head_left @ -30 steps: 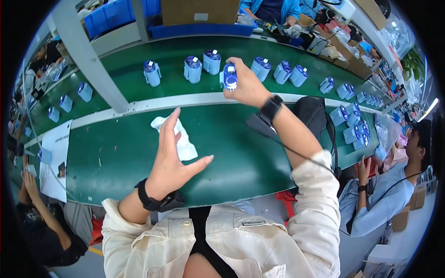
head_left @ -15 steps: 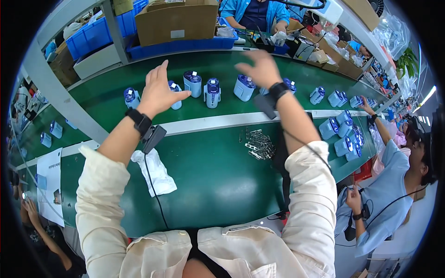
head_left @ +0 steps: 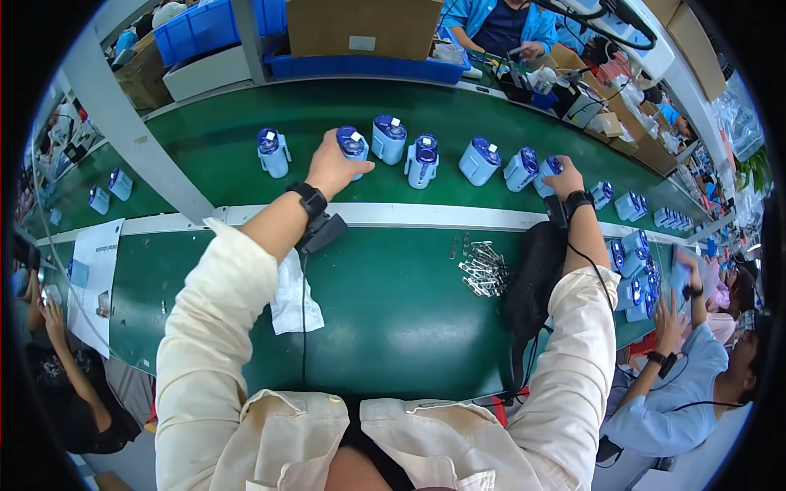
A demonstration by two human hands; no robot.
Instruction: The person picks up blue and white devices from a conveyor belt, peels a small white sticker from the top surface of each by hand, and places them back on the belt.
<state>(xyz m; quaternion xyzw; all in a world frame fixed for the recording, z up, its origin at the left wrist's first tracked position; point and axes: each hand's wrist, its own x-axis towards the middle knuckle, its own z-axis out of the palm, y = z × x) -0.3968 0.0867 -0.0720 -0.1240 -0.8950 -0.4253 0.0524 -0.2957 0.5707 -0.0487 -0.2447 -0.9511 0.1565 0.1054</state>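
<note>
My left hand curls round a light-blue plastic container with a dark-blue top, thumb on its near side and fingers behind. Farther right, my right hand has its fingers round a similar container, which it partly hides. Both containers stand upright on the green belt. Between my hands more of them stand in a loose row: a container with a white tag on top, one with side clips, a wider one and another. One more container stands left of my left hand.
A metal rail separates belt and green worktable. On the table lie a white cloth, a pile of small metal clips and a black pouch. Grouped containers stand near a co-worker. A post rises left.
Both hands have come down onto containers, the right one moving farther right. The view has shifted, and the co-worker at right has raised both hands.
</note>
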